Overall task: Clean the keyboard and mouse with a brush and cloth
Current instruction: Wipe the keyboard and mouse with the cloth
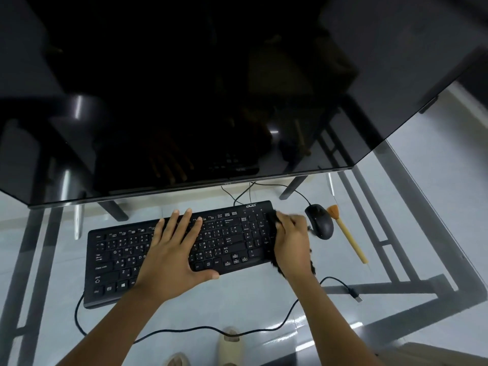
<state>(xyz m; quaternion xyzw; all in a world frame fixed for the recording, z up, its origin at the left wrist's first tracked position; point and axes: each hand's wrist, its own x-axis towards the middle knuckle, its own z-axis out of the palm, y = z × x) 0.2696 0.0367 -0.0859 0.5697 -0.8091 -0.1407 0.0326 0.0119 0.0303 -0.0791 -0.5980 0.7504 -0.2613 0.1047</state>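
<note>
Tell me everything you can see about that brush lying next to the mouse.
The brush has a short tuft of orange bristles at its far end and a long, slim, pale handle, maybe wood, that narrows to a point toward the person. It lies flat and slanted on the glass table, just right of the black mouse, close to it but apparently not touching. Neither hand holds it; the right hand grips a dark cloth on the keyboard instead.
</note>
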